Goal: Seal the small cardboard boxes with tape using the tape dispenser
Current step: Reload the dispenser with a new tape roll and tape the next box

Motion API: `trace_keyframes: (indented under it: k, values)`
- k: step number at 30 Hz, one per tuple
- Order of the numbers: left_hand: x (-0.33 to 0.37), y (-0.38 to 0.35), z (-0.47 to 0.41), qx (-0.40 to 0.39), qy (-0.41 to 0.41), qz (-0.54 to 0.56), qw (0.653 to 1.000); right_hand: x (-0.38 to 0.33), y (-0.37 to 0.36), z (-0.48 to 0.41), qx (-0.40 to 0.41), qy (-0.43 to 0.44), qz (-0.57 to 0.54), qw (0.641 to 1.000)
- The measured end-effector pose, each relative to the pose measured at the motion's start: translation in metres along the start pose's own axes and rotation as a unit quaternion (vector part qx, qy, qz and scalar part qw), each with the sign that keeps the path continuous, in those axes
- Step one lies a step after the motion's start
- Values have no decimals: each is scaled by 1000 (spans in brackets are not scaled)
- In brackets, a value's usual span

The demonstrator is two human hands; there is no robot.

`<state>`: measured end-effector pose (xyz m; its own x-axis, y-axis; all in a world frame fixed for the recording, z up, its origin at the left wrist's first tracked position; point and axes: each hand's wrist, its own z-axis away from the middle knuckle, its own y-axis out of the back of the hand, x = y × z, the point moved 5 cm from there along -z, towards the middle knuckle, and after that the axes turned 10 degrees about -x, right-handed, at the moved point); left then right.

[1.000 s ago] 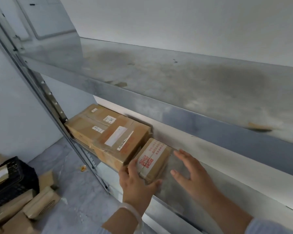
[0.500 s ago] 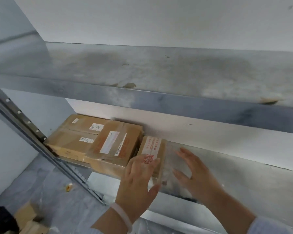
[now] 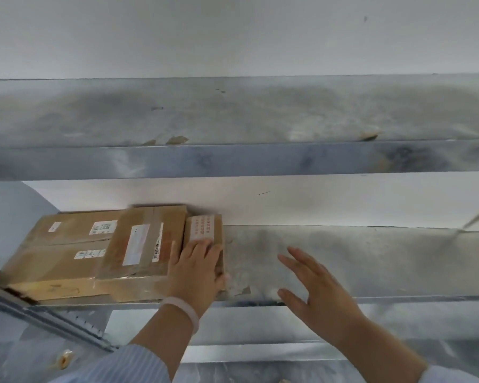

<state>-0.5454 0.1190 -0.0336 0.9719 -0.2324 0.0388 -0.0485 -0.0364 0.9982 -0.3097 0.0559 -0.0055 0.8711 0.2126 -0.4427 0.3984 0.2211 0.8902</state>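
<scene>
A small cardboard box (image 3: 203,229) with a white label printed in red lies on the lower metal shelf (image 3: 343,258), pushed against a larger taped box (image 3: 147,241). My left hand (image 3: 195,268) lies flat on the small box's near end, fingers straight, thumb at its right edge. My right hand (image 3: 315,286) hovers open over bare shelf to the right, touching no box. No tape dispenser is in view.
A wide flat carton (image 3: 64,252) with barcode labels fills the shelf's left end. An upper metal shelf (image 3: 233,158) overhangs close above. A slotted upright (image 3: 53,319) runs at lower left. A white wall stands behind.
The small box has slid back onto the shelf beside the taped box. My left hand went from gripping its end to lying flat on it. My right hand drew away to the right.
</scene>
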Motion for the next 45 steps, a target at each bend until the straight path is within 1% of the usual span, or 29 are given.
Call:
trace_keyframes:
  k: [3, 6, 8, 10, 13, 18, 24, 28, 31, 34, 38, 41, 45]
  values:
    - [14, 1, 1, 14, -27, 10, 1000, 11, 2, 19, 21, -9, 0, 1000]
    - [62, 12, -3, 58, -111, 49, 991, 30, 15, 41, 63, -36, 32, 997]
    - [109, 23, -5, 87, -176, 64, 978, 46, 29, 59, 84, -57, 53, 993]
    - [156, 30, -7, 88, -224, 72, 968, 66, 45, 82, 105, -77, 64, 989]
    - [226, 39, -8, 90, -285, 100, 949, 107, 70, 125, 132, -113, 67, 982]
    - [366, 63, -9, 129, -365, 158, 909, 189, 119, 210, 186, -205, 67, 959]
    - [537, 73, -8, 144, -417, 209, 873, 293, 182, 332, 241, -300, 72, 920]
    - [631, 76, 0, 116, -455, 239, 850, 347, 214, 402, 260, -368, 50, 892]
    - [687, 73, 2, 98, -475, 246, 839, 380, 228, 434, 258, -400, 23, 879]
    - [733, 66, -10, 73, -482, 253, 835, 414, 239, 449, 250, -422, -5, 871]
    - [787, 55, -46, 52, -477, 251, 840, 469, 255, 451, 228, -455, -39, 860]
    - [823, 46, -78, 39, -466, 245, 849, 515, 276, 440, 220, -469, -47, 854]
    - [866, 28, -122, 0, -453, 231, 861, 577, 310, 411, 209, -480, -75, 849]
